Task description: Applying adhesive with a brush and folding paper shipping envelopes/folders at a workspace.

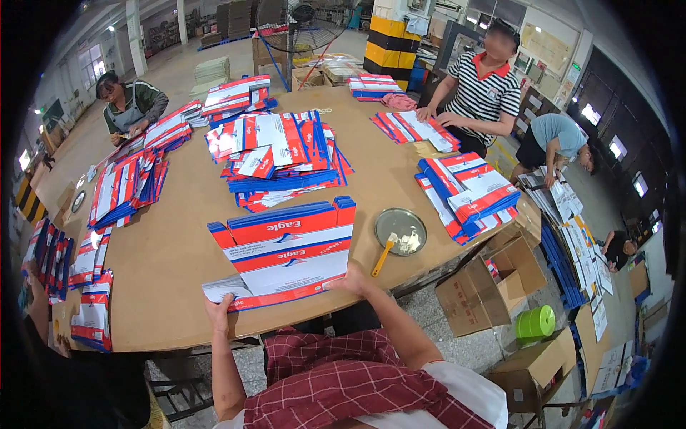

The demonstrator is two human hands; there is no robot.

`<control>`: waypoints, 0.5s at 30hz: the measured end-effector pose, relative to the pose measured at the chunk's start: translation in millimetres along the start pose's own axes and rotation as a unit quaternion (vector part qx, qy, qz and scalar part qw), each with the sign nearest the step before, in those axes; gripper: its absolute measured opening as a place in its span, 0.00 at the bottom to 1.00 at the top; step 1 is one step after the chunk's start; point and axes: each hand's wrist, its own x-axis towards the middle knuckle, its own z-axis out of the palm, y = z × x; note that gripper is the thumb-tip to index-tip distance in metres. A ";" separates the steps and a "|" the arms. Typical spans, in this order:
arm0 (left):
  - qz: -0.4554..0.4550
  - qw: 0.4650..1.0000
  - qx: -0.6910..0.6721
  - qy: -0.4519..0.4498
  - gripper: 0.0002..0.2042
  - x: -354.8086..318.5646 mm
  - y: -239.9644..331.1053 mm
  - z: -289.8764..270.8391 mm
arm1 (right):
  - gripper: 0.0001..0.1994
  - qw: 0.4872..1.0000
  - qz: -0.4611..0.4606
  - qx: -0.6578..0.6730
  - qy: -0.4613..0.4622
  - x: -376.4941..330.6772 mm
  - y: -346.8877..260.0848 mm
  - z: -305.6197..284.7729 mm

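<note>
Grip: left hand [220, 307] and right hand [349, 280] are grasping the carton stack [293, 250] by lower corners.
Carton stack: occupying lower-centre frame, over the desk [164, 286].
Handling: probably feeling stiff, slippery; corners are suiting.

My stack [289, 275]: a large white word on the upper red flap, the same word on the red band below, digits to its right, small dark lines on the white panel.
Centre pile [275, 139]: that white word again, which I can read on a red panel.
Right pile [475, 189]: lettering too small for me to read.
Carton [461, 304]: reddish print on its side, illegible to me.
Wall sign [574, 71]: green, marks too small.
</note>
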 end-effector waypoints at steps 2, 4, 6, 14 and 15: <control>0.009 1.000 -0.002 0.002 0.29 0.0 5.6 7.5 | 0.29 0.999 -0.020 0.026 0.008 0.7 13.0 -0.2; 0.019 1.000 -0.009 0.009 0.29 -1.0 5.1 6.7 | 0.29 0.999 -0.030 0.022 0.008 1.8 17.6 2.9; 0.031 0.999 0.023 0.003 0.29 0.5 1.2 3.2 | 0.29 0.999 -0.037 0.023 0.009 3.4 19.7 2.8; 0.021 1.000 0.010 -0.011 0.29 -1.1 0.9 0.0 | 0.28 1.000 -0.018 0.022 0.002 -2.6 2.9 1.3; 0.018 1.000 0.010 -0.007 0.29 -2.4 2.4 -0.1 | 0.28 1.000 -0.020 0.022 0.002 -2.6 2.6 2.0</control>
